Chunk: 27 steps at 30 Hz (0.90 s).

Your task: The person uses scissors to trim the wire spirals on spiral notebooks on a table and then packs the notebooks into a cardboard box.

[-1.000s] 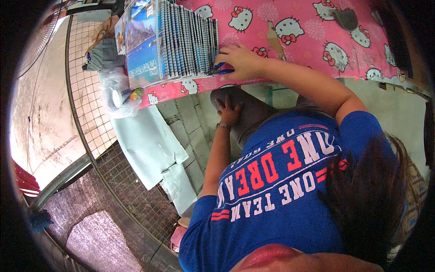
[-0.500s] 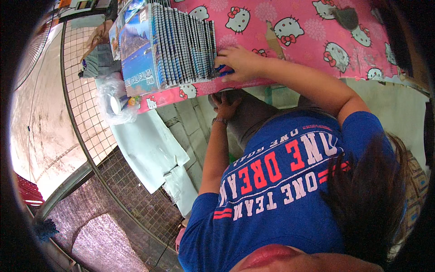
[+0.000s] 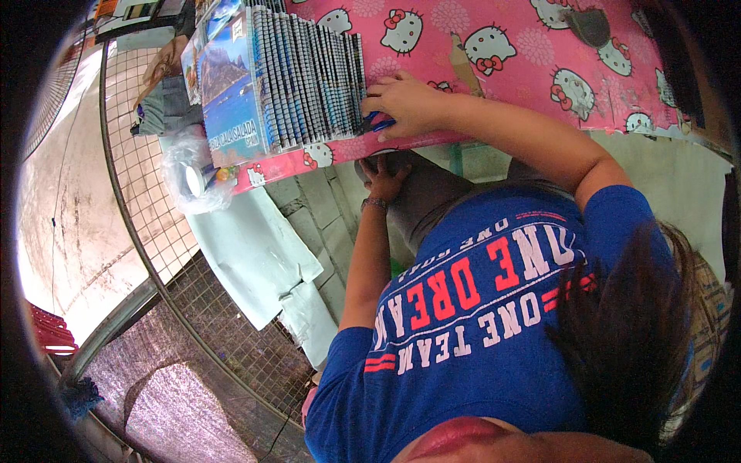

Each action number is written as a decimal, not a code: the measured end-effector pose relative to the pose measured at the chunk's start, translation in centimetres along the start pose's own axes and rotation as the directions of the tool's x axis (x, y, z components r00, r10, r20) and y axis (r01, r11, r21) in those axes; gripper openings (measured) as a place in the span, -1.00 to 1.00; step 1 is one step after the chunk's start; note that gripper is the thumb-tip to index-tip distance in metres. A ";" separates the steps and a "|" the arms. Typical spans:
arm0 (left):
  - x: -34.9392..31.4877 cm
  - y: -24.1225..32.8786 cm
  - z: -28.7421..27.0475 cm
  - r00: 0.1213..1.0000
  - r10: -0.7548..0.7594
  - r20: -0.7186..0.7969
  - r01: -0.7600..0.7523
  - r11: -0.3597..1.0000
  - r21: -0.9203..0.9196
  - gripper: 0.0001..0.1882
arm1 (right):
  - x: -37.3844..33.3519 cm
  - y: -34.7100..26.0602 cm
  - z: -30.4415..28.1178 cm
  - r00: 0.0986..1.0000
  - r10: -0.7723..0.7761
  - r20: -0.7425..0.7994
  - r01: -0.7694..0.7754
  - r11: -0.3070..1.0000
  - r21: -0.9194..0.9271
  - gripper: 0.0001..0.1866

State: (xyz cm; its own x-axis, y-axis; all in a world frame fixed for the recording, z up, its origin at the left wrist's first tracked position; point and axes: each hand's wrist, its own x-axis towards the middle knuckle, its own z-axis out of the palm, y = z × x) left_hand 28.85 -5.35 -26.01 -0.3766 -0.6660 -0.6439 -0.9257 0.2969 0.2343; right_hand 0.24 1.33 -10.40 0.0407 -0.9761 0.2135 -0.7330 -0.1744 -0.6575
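My right hand (image 3: 403,106) rests on the pink table cover, with its fingers curled round a small dark blue object (image 3: 378,122). Most of that object is hidden under the fingers, so its kind does not show. Just left of these fingers a row of spiral notebooks (image 3: 309,81) stands packed upright, spiral edges facing up. The leftmost cover shows a rocky hill over blue sea. Below the table's near edge my left hand (image 3: 385,183) lies on my thigh (image 3: 421,197) with fingers spread, holding nothing. A dark band circles its wrist.
The pink cover (image 3: 532,77) with white cat faces has a brown torn patch (image 3: 465,69) and a dark patch (image 3: 590,29). A clear plastic bag (image 3: 181,181) hangs at the table's left corner. Further left are a wire mesh panel (image 3: 143,193) and white sheets (image 3: 247,255).
The table and notebooks appear very slightly further left in the picture. Both hands keep nearly the same pose, the right still by the end of the row.
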 end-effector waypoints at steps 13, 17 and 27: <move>0.8 -0.1 0.6 1.000 0.000 0.019 -0.002 0.994 0.105 0.19 | 0.3 0.7 0.0 0.999 0.029 0.017 -0.029 0.999 -0.014 -0.52; 0.9 0.1 0.4 0.999 0.021 0.042 -0.024 0.997 0.074 0.18 | 0.7 0.1 -0.4 0.996 0.049 0.075 -0.047 0.999 -0.027 -0.51; -0.4 1.3 -0.8 0.998 -0.037 0.043 0.036 0.999 0.030 0.20 | 2.8 -0.1 -0.1 0.883 0.194 0.427 -0.255 0.963 0.090 -0.53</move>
State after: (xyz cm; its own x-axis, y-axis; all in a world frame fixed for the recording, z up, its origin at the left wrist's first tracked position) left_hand 27.82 -5.24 -24.84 -0.3400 -0.6466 -0.6828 -0.9371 0.2934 0.1888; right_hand 0.32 -1.41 -9.68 0.1838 -0.9512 -0.2479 -0.6553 0.0694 -0.7522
